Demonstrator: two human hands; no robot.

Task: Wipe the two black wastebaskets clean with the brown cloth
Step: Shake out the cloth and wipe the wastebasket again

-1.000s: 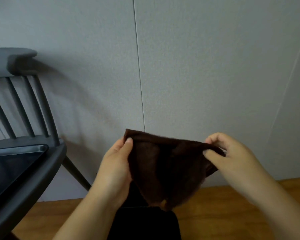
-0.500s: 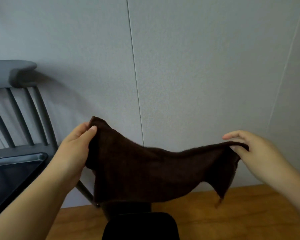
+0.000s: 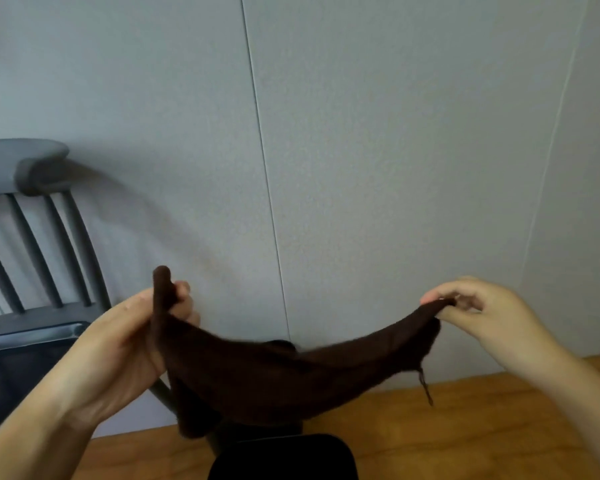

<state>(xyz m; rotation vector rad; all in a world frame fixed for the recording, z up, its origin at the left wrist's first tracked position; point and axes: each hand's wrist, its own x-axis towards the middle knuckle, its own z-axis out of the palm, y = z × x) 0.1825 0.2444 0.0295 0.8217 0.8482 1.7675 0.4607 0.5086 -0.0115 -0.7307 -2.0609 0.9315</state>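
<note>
The brown cloth (image 3: 274,375) hangs stretched between both hands in front of the grey wall. My left hand (image 3: 132,341) grips its left corner, with a tip of cloth sticking up above the fingers. My right hand (image 3: 478,306) pinches the right corner between thumb and fingers. A loose thread dangles from the cloth's right side. Below the cloth, at the bottom middle, stands a black wastebasket (image 3: 284,457), its top partly hidden by the cloth. On the chair at left lies a dark glossy object (image 3: 18,358); whether it is the second wastebasket I cannot tell.
A grey slatted chair (image 3: 32,237) stands at the left against the grey panelled wall (image 3: 361,168). The wooden floor (image 3: 465,427) runs along the bottom.
The cloth has been pulled out wide from a bunched fold. My left hand changed its grip, and the cloth now sags lower in the middle.
</note>
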